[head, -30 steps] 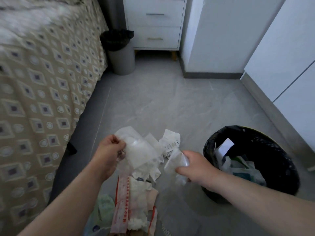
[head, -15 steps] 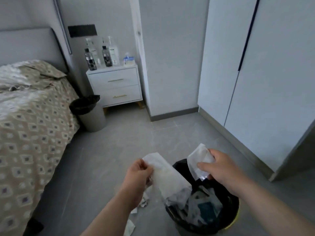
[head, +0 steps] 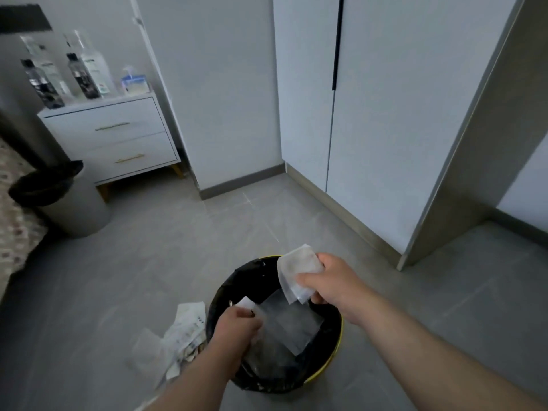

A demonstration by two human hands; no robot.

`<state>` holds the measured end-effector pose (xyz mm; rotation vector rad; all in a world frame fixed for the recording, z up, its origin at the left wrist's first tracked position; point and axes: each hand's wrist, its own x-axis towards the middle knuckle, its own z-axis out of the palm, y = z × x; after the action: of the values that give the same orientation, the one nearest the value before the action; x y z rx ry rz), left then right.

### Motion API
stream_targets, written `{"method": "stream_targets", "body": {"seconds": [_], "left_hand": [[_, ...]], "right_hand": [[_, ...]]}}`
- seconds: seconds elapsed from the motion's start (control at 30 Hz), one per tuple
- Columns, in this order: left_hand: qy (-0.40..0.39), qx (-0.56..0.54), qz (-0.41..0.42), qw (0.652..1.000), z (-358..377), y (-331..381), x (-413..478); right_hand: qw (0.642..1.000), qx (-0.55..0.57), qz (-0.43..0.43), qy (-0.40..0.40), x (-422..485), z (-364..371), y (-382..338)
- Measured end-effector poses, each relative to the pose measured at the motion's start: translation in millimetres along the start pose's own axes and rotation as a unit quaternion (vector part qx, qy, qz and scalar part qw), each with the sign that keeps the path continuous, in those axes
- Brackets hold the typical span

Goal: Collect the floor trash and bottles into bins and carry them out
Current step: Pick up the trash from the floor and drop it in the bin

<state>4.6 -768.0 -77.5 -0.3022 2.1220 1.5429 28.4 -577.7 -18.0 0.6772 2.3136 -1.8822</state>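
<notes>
Wrapper, white [head: 298,269] — lower centre, above black-lined bin [head: 229,284]; right hand [head: 330,281] pinches it.
Plastic sheet, clear [head: 292,324] — inside bin; left hand [head: 237,324] grips its edge.
Both likely light, limp and slippery; best held bunched.

Near bin [head: 234,281] on floor, front centre. Left hand [head: 235,324] over bin's left rim, grips plastic sheet [head: 289,324] lying down inside bin. Right hand [head: 333,284] above bin's far-right rim, pinches wrapper [head: 296,269] over opening. Paper litter [head: 178,336] on floor just left of bin, possibly touching its side. Second bin [head: 71,206] far left, between bed edge [head: 14,221] and nightstand [head: 118,137]. Bottles [head: 84,72] on nightstand top, left part. Wardrobe [head: 385,114] behind near bin, right of nightstand, wall corner between them.
</notes>
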Motion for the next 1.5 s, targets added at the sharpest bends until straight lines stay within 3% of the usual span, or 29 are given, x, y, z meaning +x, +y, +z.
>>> {"method": "stream_targets", "body": {"seconds": [0.07, 0.17, 0.27, 0.33, 0.47, 0.53, 0.63, 0.73, 0.83, 1.1, 1.23, 1.4, 1.5], "left_hand": [[0.014, 0.014, 0.036, 0.999, -7.7, 4.8, -16.3], [0.056, 0.126, 0.139, 0.981, -31.1, 6.5, -38.3], [0.075, 0.286, 0.255, 0.921, -54.3, -8.4, -48.5], [0.039, 0.357, 0.233, 0.904, -63.6, -23.5, -46.0], [0.001, 0.36, 0.172, 0.917, -64.8, -46.1, -36.4], [0.007, 0.343, 0.176, 0.923, -63.6, -51.5, -33.2], [0.026, 0.331, 0.198, 0.922, -63.1, -60.8, -25.4], [0.029, 0.327, 0.2, 0.923, -63.0, -67.3, -18.7], [0.025, 0.319, 0.209, 0.924, -61.3, -68.4, -18.5], [0.02, 0.291, 0.215, 0.932, -83.7, -62.7, -42.3], [0.089, 0.243, 0.196, 0.946, -132.2, -68.4, -67.7], [0.139, 0.197, 0.154, 0.958, -195.1, -82.0, -101.8], [0.17, 0.176, 0.092, 0.965, -223.7, -104.8, -113.0]], "right_hand": [[1.0, -0.02, -0.005, -0.013, 0.3, 1.5, 1.9], [0.995, -0.085, -0.018, -0.041, -2.1, 7.4, 3.2], [0.989, -0.134, -0.022, -0.051, -3.5, 17.3, 11.4], [0.984, -0.169, -0.019, -0.059, -1.9, 28.1, 20.0], [0.971, -0.209, -0.008, -0.119, -4.7, 55.1, 32.5], [0.934, -0.317, -0.012, -0.167, -0.4, 72.9, 45.5], [0.845, -0.482, 0.009, -0.231, 10.1, 98.8, 65.0], [0.781, -0.536, 0.087, -0.31, 15.2, 113.6, 74.6], [0.738, -0.58, 0.13, -0.319, 15.2, 117.5, 79.0], [0.65, -0.672, 0.075, -0.346, 2.3, 109.0, 29.4], [0.707, -0.65, -0.012, -0.279, -25.3, 126.4, -30.5], [0.809, -0.512, -0.147, -0.248, -61.3, 187.4, -67.3], [0.814, -0.473, -0.181, -0.284, -81.1, 232.2, -58.8]]}}
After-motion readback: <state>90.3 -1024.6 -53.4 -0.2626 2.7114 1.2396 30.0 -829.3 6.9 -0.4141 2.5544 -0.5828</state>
